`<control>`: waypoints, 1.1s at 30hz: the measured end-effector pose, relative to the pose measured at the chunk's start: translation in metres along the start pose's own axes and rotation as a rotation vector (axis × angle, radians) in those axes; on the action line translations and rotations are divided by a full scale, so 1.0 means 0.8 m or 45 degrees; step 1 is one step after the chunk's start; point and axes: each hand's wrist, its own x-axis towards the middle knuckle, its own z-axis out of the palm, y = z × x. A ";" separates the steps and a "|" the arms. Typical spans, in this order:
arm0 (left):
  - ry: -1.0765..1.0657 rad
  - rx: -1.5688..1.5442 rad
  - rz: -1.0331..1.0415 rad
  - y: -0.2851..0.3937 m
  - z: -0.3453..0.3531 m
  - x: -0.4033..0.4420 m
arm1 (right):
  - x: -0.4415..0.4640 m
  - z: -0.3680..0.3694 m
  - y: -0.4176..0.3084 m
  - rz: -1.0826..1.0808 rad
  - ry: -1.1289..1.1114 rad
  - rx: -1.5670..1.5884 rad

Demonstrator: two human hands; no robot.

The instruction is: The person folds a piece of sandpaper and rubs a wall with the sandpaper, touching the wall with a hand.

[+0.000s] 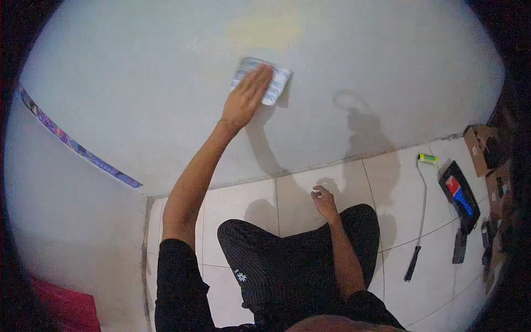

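Note:
My left hand lies flat over a folded sheet with blue print on a pale ground, pressing it against the grey-white wall. Above the sheet, a pale yellow patch shows on the wall. My right hand hangs near my right knee, above the tiled floor, with its fingers loosely curled. No object can be made out in it.
On the floor at the right lie a roller with a long handle, a black tray with a red and blue item, and cardboard boxes. A patterned strip runs along the left wall. Red cloth shows at lower left.

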 end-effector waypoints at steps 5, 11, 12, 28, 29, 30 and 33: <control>0.200 0.240 -0.211 -0.013 -0.006 0.006 | 0.000 -0.001 -0.002 -0.033 0.028 -0.063; 0.247 0.208 -0.207 -0.020 -0.017 0.019 | -0.008 -0.007 -0.017 0.019 0.003 -0.061; 0.267 0.255 -0.283 -0.010 -0.013 0.022 | -0.007 -0.003 -0.014 0.022 0.006 -0.049; 0.149 0.209 -0.057 -0.030 -0.031 0.018 | 0.002 0.004 0.006 -0.071 0.038 -0.136; -0.018 0.129 0.094 -0.028 -0.031 0.018 | 0.001 0.003 0.004 -0.031 0.015 -0.108; -0.186 0.047 0.245 -0.027 -0.031 0.017 | -0.002 0.003 0.003 -0.033 0.015 -0.120; 0.278 0.280 -0.186 -0.036 -0.031 0.022 | -0.005 0.002 -0.001 -0.116 0.082 -0.108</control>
